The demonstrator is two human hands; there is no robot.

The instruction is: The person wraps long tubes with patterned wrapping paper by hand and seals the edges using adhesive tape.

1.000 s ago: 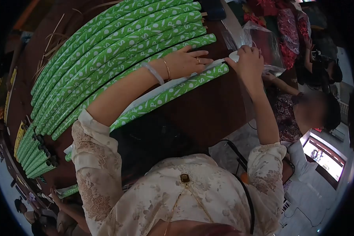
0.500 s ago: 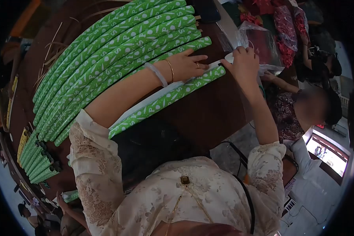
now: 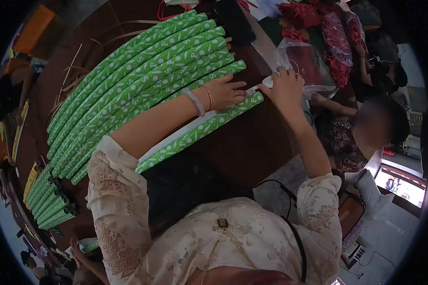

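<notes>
A green patterned tube (image 3: 195,133) lies diagonally on the dark table in front of me, with a white strip along its far side. My left hand (image 3: 223,94) rests on this strip and the tube, fingers spread. Beyond the tube's right end, my right hand (image 3: 284,88) is bent around a white round thing (image 3: 268,82), probably a roll, which is mostly hidden by the fingers. Just past my left hand lies a row of similar green tubes (image 3: 142,78), side by side.
A black phone (image 3: 235,21) lies beyond the tubes. Clear plastic bags (image 3: 300,59) and red wrapped bundles (image 3: 336,50) are at the upper right. A person (image 3: 366,130) sits at the right. More green tubes (image 3: 48,202) stand at the left; a black bag-like thing (image 3: 188,183) lies before me.
The view has shifted, so the tubes and both hands appear lower and slightly left, and more of the phone shows. Both hands keep nearly the same places on the tube and the white thing.
</notes>
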